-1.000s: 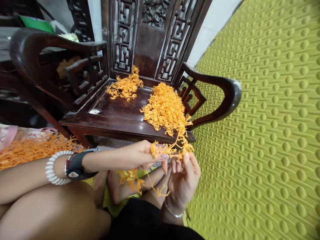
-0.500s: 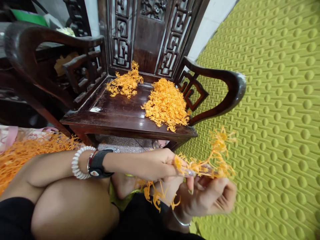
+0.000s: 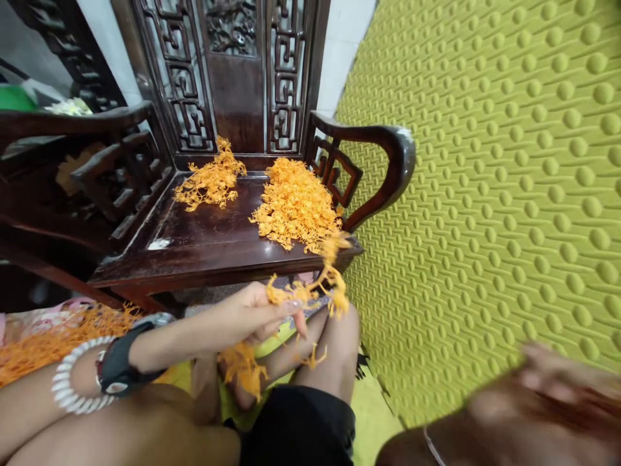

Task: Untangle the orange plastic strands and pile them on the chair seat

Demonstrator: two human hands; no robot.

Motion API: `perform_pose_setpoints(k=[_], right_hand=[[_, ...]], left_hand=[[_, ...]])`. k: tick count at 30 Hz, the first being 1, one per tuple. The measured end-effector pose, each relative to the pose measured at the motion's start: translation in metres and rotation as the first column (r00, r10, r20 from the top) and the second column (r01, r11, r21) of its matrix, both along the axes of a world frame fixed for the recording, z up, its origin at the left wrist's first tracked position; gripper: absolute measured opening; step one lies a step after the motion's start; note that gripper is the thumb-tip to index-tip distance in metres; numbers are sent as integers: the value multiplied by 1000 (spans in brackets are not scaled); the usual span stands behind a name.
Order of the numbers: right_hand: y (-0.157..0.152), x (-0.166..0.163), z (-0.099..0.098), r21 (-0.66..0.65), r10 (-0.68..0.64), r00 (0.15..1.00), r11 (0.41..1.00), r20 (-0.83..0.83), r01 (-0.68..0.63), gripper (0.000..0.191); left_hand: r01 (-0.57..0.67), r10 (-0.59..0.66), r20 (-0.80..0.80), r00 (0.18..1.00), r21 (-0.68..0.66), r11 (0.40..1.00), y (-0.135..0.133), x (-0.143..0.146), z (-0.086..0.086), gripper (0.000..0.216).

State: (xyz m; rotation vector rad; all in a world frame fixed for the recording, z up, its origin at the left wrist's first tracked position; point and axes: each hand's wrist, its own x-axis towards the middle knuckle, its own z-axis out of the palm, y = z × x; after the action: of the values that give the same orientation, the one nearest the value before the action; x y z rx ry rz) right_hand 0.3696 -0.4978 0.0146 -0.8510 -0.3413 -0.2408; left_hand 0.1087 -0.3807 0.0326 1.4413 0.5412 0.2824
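Observation:
My left hand (image 3: 257, 314), with a watch and a white coiled band at its wrist, pinches a string of small orange branched plastic pieces (image 3: 338, 299). Some of the string sticks up past the fingertips, and more orange bits dangle below the hand. Well apart at the lower right is my right hand (image 3: 524, 401), with a thin bracelet. Motion smears its fingers, so what it holds, if anything, cannot be made out. Beyond the left hand, a dense heap of orange pieces (image 3: 298, 204) and a smaller, looser heap (image 3: 213, 181) lie on the chair seat.
The dark wooden chair (image 3: 194, 249) has carved armrests and a lattice back. A studded yellow-green mat (image 3: 485, 194) stands along the right side. More orange strands (image 3: 43, 349) lie in a mass at the lower left. My bent legs are below the hands.
My right hand has left the orange string and swung away to the lower right. The left hand keeps the string and appears further left. The view has turned somewhat to the right.

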Motion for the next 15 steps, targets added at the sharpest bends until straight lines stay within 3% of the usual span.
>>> perform_pose_setpoints(k=[1, 2, 4, 5, 8, 13, 14, 15], right_hand=[[3, -5, -5, -36, 143, 986, 989, 88, -141, 25], [7, -14, -10, -102, 336, 931, 940, 142, -324, 20], [18, -37, -21, -195, 649, 756, 755, 85, -626, 19], [23, -48, -25, -192, 714, 699, 691, 38, -697, 20], [30, -65, -32, -199, 751, 660, 643, -27, -739, 16], [29, -75, -43, -307, 835, 504, 431, -221, -849, 29], [31, -80, -46, -307, 834, 499, 423, -236, -852, 25], [33, -86, -49, -301, 821, 525, 453, -226, -839, 23]], left_hand=[[43, -43, -13, 999, 12, 999, -2, 2, 0, 38], [84, -83, -19, 996, 27, 996, -4, 4, 1, 37], [126, -126, -17, 992, 37, 991, -8, 8, 3, 35], [130, -129, -16, 991, 33, 991, -8, 9, 4, 35], [115, -115, -29, 993, 26, 993, -6, 8, 3, 37], [90, -89, -38, 995, 44, 995, -1, 3, -5, 41], [87, -85, -39, 996, 52, 995, -1, 2, -6, 42], [84, -81, -43, 996, 64, 994, -2, 3, -7, 43]])
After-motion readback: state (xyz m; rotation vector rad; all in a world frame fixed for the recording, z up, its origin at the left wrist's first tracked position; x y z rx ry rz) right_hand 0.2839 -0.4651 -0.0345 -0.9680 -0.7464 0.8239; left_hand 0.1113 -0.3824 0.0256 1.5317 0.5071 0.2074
